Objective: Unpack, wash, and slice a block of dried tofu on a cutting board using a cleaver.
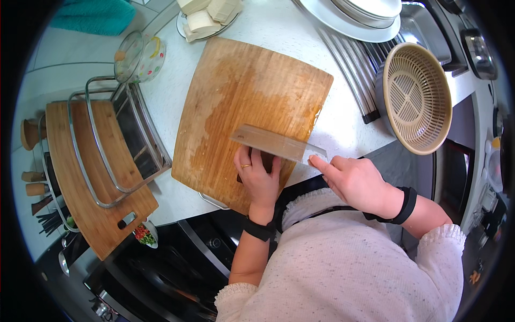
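Note:
A wooden cutting board (249, 100) with wet patches lies on the white counter before me. My right hand (354, 181) grips a cleaver (277, 144) at its handle end; the blade stretches left over the lower part of the board. Below the blade, my left hand (257, 177) rests its fingers on a dark brown block (266, 161), partly hidden by the hand and the blade. The picture does not settle what the block is. A plate (182, 20) with white blocks, tofu by their look, stands beyond the board.
On the left, a metal rack (92, 120) holds another wooden board (100, 225), near a glass bowl (155, 60). A small bowl of chopped red and green pieces (145, 235) sits lower left. To the right are a beige colander (418, 100), a roll-up drying rack (350, 72) and stacked plates (346, 24).

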`<state>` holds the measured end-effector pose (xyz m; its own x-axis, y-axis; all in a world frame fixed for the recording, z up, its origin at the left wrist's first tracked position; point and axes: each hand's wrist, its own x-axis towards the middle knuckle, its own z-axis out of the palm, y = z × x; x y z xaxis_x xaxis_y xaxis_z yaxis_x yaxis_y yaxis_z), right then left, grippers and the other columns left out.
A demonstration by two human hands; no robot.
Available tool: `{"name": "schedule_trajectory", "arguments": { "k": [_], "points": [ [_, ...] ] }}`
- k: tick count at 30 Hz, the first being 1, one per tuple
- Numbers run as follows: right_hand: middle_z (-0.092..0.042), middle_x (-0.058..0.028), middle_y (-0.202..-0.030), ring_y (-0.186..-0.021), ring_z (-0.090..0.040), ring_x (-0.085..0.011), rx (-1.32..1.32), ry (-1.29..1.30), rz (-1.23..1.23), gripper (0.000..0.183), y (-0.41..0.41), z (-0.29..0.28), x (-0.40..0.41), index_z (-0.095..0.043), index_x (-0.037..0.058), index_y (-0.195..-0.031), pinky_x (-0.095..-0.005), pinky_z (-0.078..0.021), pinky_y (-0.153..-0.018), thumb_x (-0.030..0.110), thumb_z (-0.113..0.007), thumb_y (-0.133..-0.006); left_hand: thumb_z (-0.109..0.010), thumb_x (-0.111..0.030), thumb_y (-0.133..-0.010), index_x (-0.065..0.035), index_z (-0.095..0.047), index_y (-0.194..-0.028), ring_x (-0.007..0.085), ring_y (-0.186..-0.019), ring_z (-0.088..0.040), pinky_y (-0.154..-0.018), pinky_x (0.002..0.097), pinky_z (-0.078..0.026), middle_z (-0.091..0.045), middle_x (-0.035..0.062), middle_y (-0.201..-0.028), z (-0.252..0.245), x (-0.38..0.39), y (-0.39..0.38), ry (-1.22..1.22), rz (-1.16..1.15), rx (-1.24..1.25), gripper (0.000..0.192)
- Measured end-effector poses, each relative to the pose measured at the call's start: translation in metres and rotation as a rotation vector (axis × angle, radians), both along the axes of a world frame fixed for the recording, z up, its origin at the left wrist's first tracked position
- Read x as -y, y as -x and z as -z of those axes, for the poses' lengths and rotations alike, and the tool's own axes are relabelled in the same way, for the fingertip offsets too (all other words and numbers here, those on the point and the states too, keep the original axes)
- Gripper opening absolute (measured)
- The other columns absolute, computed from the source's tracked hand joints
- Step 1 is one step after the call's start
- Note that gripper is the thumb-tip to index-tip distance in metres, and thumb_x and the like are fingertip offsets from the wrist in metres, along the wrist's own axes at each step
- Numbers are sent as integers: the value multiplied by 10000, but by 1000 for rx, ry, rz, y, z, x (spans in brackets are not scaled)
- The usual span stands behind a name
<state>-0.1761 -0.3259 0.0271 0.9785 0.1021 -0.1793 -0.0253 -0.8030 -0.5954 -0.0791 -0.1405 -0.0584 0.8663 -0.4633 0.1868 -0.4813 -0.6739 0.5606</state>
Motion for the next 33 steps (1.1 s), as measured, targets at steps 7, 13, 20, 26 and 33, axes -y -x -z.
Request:
{"name": "schedule_trajectory", "arguments": {
  "k": [7, 13, 20, 26, 33],
  "points": [
    [-472, -68, -649, -521, -536, -188, 19, 137, -87, 526, 8, -17, -10, -456, 28, -1221, -284, -427, -431, 56, -533, -701, -696, -127, -664, 10, -521, -1109, 429, -1127, -346, -951, 551, -270, -457, 215, -1189, 5, -4, 1, -129, 50, 74, 497],
    [-473, -64, -649, -523, -534, -184, -14, 120, -62, 515, 9, -29, -18, -461, 20, -1217, -287, -423, -429, 53, -528, -707, -690, -113, -651, 13, -518, -1111, 436, -1136, -333, -965, 556, -254, -454, 231, -1193, 13, -9, 2, -140, 73, 60, 507],
    [-483, -64, -635, -513, -537, -195, -11, 118, -37, 474, 7, -27, -18, -478, 24, -1193, -304, -425, -430, 62, -533, -724, -694, -122, -658, 14, -488, -1152, 429, -1129, -335, -967, 536, -262, -417, 246, -1223, 9, -9, -1, -121, 92, 46, 552],
    [-499, -70, -637, -538, -539, -248, -132, 58, -30, 390, -4, -34, -8, -482, 58, -1171, -350, -439, -482, 128, -568, -798, -691, -143, -675, 39, -494, -1126, 415, -1168, -340, -1012, 510, -219, -458, 231, -1199, 3, -7, -1, -77, 70, 7, 525],
    [-495, -67, -597, -482, -526, -223, -110, 76, -86, 377, -8, -35, -8, -485, 50, -1160, -330, -424, -434, 211, -569, -829, -702, -151, -667, 30, -522, -1104, 428, -1125, -358, -976, 512, -258, -479, 226, -1174, 6, -8, -2, -63, 82, 48, 507]
  ]
}}
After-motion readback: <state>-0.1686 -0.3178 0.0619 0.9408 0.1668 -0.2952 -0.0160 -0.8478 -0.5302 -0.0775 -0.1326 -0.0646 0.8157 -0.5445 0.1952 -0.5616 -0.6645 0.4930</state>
